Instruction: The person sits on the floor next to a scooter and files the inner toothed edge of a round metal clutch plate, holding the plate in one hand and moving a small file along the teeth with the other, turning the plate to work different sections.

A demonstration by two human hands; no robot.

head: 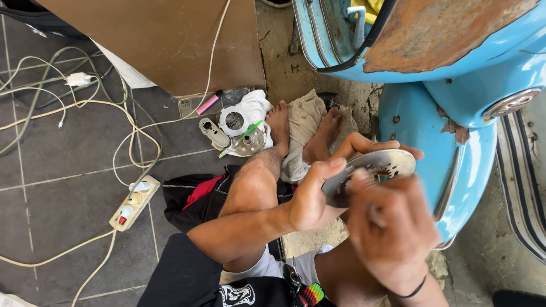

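Steel, round and flat, the metal disc [369, 170] sits in the left hand [318, 193], whose thumb presses one edge and whose fingers curl behind the far rim, so that its face tilts up toward the head camera where it can be worked on. Just beside it, on the near side, the right hand [387, 227] is blurred; it seems bunched into a narrow grip against the disc's lower edge, though whether it pinches a small tool or a cloth I cannot tell. Beyond the left hand, past the person's bare feet, more metal parts [239, 128] lie on a white rag [256, 108] on the tiled floor [68, 182], kept together off the dirt. To the right of both hands stands a blue scooter [455, 131], rusted in patches. Far left of the hands, a power strip [135, 202] lies among cables.
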